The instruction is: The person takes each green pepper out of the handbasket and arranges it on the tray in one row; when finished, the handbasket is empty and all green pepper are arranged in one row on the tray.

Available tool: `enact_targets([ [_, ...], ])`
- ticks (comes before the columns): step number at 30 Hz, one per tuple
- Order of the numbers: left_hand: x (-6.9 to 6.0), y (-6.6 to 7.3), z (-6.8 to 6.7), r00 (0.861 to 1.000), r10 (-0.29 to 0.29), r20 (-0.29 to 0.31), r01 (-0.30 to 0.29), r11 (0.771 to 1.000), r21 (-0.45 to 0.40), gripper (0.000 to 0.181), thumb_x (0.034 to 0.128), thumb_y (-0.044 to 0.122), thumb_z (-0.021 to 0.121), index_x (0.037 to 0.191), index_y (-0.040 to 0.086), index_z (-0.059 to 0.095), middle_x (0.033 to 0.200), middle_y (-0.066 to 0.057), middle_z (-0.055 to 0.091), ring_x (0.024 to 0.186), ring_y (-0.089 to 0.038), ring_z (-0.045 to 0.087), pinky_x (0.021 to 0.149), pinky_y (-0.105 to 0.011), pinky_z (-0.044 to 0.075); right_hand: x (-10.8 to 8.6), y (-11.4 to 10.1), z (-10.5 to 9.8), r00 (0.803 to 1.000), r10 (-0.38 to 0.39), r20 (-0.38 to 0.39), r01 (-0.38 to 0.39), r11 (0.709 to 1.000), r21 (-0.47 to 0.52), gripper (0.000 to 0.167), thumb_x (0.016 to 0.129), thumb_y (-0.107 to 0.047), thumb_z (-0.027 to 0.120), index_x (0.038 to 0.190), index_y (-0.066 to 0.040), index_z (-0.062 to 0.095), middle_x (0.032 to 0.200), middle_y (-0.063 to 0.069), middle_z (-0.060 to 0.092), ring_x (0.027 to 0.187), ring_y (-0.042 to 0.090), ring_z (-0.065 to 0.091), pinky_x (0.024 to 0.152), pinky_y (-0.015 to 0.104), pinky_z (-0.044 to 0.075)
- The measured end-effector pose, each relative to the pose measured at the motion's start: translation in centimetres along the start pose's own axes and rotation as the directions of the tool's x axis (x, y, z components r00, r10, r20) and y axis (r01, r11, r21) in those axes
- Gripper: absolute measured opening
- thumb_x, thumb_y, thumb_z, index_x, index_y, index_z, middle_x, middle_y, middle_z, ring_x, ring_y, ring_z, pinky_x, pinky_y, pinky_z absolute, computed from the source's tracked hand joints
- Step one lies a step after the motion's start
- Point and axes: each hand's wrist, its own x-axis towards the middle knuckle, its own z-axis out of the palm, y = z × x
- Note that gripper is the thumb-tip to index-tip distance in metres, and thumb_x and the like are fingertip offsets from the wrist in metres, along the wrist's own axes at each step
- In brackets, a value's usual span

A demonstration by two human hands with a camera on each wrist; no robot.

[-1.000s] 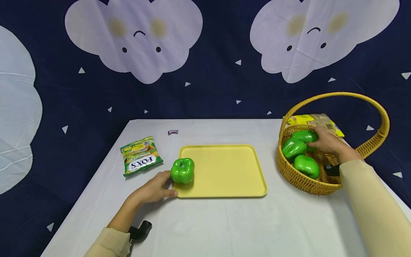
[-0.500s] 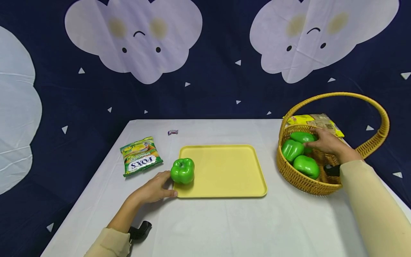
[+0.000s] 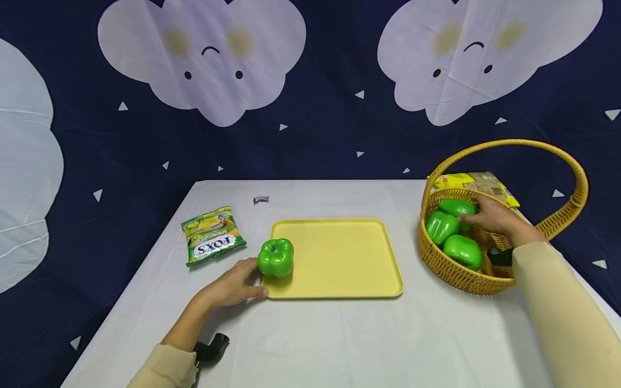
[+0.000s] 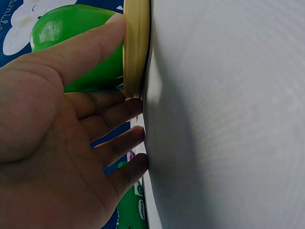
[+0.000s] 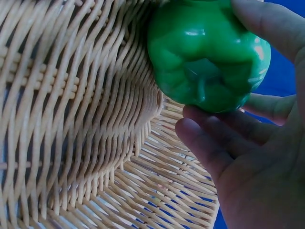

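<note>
In the head view, the left hand [image 3: 234,285] lies at the near left corner of a yellow tray [image 3: 346,258]. In the left wrist view its thumb touches the tray rim [image 4: 137,47], and the fingertips rest on the white cloth. A green bell pepper [image 3: 276,258] sits upright at the tray's left edge, beside this hand. Inside the wicker basket [image 3: 448,269], the right hand [image 3: 496,216] grips the rear green pepper [image 3: 456,207], partly hidden by the fingers. The right wrist view shows thumb and fingers around that pepper [image 5: 205,52], against the woven wall.
Two more green peppers, one at left [image 3: 441,227] and one nearer [image 3: 463,251], lie in the basket under its tall arched handle [image 3: 514,142]. Behind it is a yellow packet [image 3: 485,183]. A green candy bag [image 3: 213,236] and a small wrapped sweet [image 3: 261,199] lie left.
Compared with a second ago, the rear and left peppers in the basket have shifted slightly left, and the right thumb has moved a little left with them. The left hand has stayed still.
</note>
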Motion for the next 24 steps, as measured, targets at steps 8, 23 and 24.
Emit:
enact_targets([
  [8,-0.1,0.1,-0.1,1.000,-0.009,0.004,0.009,1.000,-0.014,0.073,0.0779,0.029,0.075,0.140,0.007,0.043,0.145,-0.019,0.042,0.138,-0.041,0.030,0.114,-0.059,0.023,0.0,0.1,0.1,0.999,-0.013,-0.041,0.013,1.000,0.004,0.088,0.090,-0.044,0.058,0.138,0.020,0.020,0.125,0.040,0.041,0.109,0.051,0.047,0.087,0.059,0.044],
  [23,-0.1,0.4,-0.1,1.000,-0.024,0.008,0.024,0.999,-0.038,0.074,0.0782,0.028,0.075,0.140,0.007,0.042,0.146,-0.019,0.041,0.139,-0.041,0.029,0.114,-0.059,0.022,-0.5,-0.9,-1.1,0.936,-0.084,-0.342,0.095,0.995,0.016,0.069,0.085,-0.038,0.067,0.131,0.008,0.044,0.115,0.030,0.042,0.096,0.035,0.041,0.065,0.032,0.041],
  [24,-0.1,0.4,-0.1,1.000,-0.025,0.008,0.025,0.999,-0.037,0.074,0.0782,0.028,0.075,0.140,0.007,0.042,0.146,-0.019,0.041,0.139,-0.041,0.029,0.114,-0.059,0.022,-0.6,-1.1,-1.2,0.937,-0.072,-0.343,0.083,0.996,0.016,0.072,0.085,-0.040,0.066,0.132,0.008,0.042,0.116,0.032,0.039,0.097,0.038,0.038,0.067,0.036,0.041],
])
